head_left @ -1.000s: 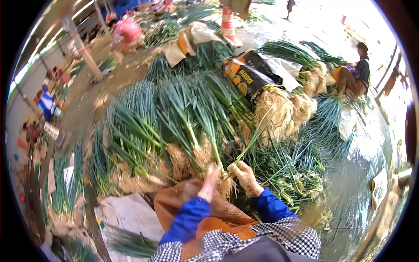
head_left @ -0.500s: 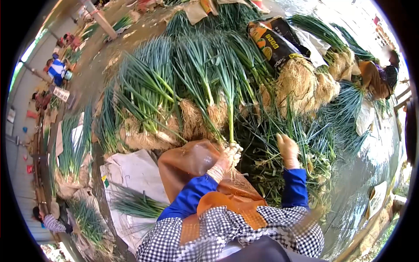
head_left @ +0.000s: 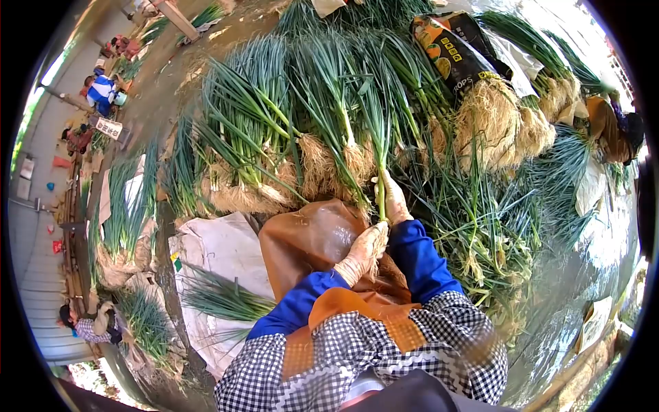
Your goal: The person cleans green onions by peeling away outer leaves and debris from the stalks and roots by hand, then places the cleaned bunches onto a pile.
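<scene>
A green onion [head_left: 382,144] stands leaves-up in front of me, above the brown apron [head_left: 312,230] over my lap. My left hand [head_left: 366,251] is closed round its root end, with some pale roots hanging below the fingers. Higher up, my right hand [head_left: 395,197] holds the stalk from its right side, the fingers partly hidden. Just beyond my hands lies a row of green onion bundles [head_left: 250,103] with bushy pale roots [head_left: 316,165]. Beside my right forearm is a heap of loose green leaves and trimmings [head_left: 480,233].
A black printed bag [head_left: 456,51] lies among the bundles at upper right. A whitish sack [head_left: 213,250] with a few green onions [head_left: 223,299] is left of my knee. Other people [head_left: 103,93] sit at the far left; another person [head_left: 611,127] is at the right edge.
My right hand has moved left from the heap of trimmings onto the onion stalk. My left hand still grips the root end. The whole view has shifted slightly.
</scene>
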The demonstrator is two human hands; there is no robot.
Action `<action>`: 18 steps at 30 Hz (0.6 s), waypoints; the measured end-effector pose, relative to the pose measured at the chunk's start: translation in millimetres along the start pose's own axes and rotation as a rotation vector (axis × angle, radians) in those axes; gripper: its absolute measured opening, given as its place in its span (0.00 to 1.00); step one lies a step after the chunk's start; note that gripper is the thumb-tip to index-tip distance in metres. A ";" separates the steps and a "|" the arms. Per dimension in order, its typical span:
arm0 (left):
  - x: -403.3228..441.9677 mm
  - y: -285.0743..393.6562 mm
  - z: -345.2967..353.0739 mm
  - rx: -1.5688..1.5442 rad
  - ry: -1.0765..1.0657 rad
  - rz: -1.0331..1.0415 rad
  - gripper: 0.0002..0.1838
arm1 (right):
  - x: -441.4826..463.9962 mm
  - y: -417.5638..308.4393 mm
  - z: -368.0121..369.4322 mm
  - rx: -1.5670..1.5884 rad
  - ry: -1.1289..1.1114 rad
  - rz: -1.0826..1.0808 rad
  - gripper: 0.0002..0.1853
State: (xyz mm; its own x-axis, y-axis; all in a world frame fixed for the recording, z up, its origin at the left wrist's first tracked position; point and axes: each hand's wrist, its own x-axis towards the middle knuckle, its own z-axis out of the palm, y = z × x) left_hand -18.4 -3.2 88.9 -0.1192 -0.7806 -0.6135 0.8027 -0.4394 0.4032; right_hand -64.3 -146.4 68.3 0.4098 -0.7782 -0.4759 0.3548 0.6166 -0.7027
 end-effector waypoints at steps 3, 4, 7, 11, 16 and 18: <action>19.4 -8.6 -21.5 -0.223 -0.397 -0.133 0.14 | -0.5 -4.0 -5.0 0.434 -0.285 0.143 0.21; 25.5 -13.9 -25.6 -0.409 -0.693 -0.194 0.13 | 3.0 -4.3 -5.0 0.470 -0.408 0.125 0.21; 22.5 -16.5 -19.9 -0.319 -0.440 -0.218 0.15 | 6.0 -8.0 -2.3 0.234 -0.334 0.095 0.22; 6.7 -3.9 -1.2 -0.064 -0.011 0.038 0.13 | 26.4 33.8 -30.6 -0.339 -0.105 -0.074 0.16; 11.8 26.1 -21.1 -0.192 -0.128 0.083 0.11 | -56.2 17.7 -155.3 -1.998 -0.193 0.297 0.21; 8.0 27.1 -8.6 -0.162 -0.153 0.101 0.10 | -68.4 -5.0 -180.6 -2.140 -0.013 0.387 0.24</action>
State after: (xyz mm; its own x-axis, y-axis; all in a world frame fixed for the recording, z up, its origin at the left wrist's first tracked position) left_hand 7.4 -17.5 89.1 -0.1103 -0.8807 -0.4606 0.8968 -0.2880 0.3359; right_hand -245.9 -117.8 8.8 0.2182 -0.6758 -0.7040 -0.9397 -0.3403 0.0354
